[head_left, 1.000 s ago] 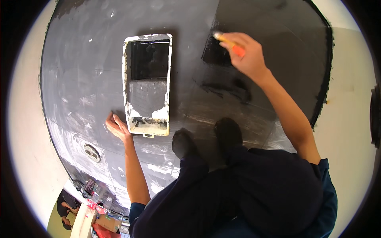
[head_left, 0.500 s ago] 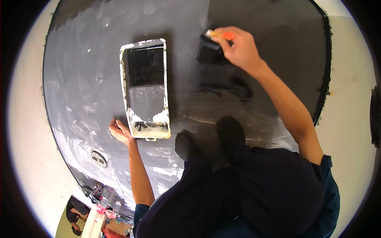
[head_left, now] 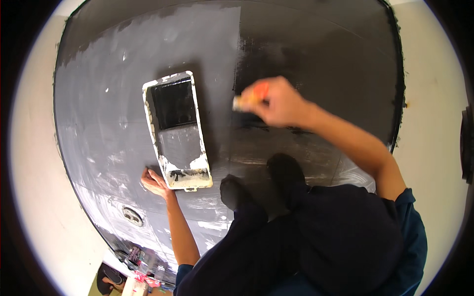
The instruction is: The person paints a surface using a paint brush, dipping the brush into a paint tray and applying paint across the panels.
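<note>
My right hand [head_left: 282,102] grips a paintbrush [head_left: 251,98] with a yellowish and orange handle and a pale ferrule, over the dark wet part of the floor; hand and brush are slightly blurred. To its left a long white-rimmed paint tray [head_left: 199,123], smeared with white and black, has shiny black paint [head_left: 174,104] in its far end. At the tray's lower left corner is my left hand [head_left: 155,181], its fingers curled together and the tray's edge close against it. What those fingers hold, if anything, is hidden.
Grey floor [head_left: 98,133] lies at the left, freshly black floor [head_left: 321,54] at the right. My dark feet [head_left: 285,172] stand near the tray. A round drain [head_left: 132,216] is lower left. Pale walls [head_left: 424,123] border both sides. Cluttered things [head_left: 143,264] and a person [head_left: 111,281] appear at the bottom left.
My right hand has swept the brush toward me and slightly left, away from the far part of the wet edge. The view has tilted a little; the left hand keeps its place beside the tray.
</note>
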Demonstrator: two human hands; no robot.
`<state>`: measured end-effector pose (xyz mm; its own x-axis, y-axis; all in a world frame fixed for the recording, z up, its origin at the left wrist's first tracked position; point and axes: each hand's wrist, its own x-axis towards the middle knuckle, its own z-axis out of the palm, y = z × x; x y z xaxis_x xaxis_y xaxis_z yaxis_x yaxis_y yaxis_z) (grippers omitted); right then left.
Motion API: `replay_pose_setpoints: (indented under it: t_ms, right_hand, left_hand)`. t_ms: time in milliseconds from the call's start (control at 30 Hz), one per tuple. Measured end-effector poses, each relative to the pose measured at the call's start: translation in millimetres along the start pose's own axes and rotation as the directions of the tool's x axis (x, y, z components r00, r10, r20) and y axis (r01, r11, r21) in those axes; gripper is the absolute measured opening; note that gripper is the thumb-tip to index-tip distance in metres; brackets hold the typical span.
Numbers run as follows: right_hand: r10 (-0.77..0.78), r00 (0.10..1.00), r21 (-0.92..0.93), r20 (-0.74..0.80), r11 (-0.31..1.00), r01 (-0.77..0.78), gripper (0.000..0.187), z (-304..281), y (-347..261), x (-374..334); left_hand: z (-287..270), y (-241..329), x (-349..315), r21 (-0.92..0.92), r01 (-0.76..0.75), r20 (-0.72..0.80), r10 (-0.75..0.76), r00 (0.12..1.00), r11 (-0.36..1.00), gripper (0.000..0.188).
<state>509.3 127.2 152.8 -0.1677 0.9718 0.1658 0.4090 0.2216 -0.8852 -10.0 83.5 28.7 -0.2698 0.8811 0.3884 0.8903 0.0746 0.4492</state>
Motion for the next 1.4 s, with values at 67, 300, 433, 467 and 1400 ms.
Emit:
replay_pose_setpoints:
  t_ms: [67, 300, 433, 467, 1400]
  right_hand:
    - [0.042, 0.993, -0.18, -0.106, 0.982, -0.061, 0.026, -47.8, 49.9, 39.7]
    - [-0.265, 0.927, -0.57, -0.267, 0.819, 0.07, 0.023, -99.7, 79.8, 56.4]
    - [-0.265, 0.95, -0.514, -0.164, 0.845, 0.147, 0.031, -35.4, 52.6, -21.9]
    - [-0.205, 0.968, -0.444, -0.145, 0.888, 0.121, 0.032, -28.4, 32.6, -40.8]
    - [-0.051, 0.997, 0.27, -0.055, 0.961, 0.064, 0.017, 40.7, -73.5, 102.8]
  left_hand:
    - [3.2, 13.8, 0.5, -0.041, 0.028, 0.014, -0.027, 1.0, 0.999, 0.037]
    - [-7.8, 14.5, 0.1, -0.055, 0.051, 0.077, -0.047, 0.996, 0.997, 0.043]
    - [-9.5, 6.1, -4.1, -0.05, 0.084, 0.069, -0.08, 0.994, 0.995, 0.041]
    - [-7.7, 5.8, -4.1, -0.053, 0.084, 0.066, -0.08, 0.995, 0.995, 0.041]
    - [-4.6, 20.9, -2.0, 0.095, 0.084, 0.021, -0.086, 0.996, 0.992, 0.025]
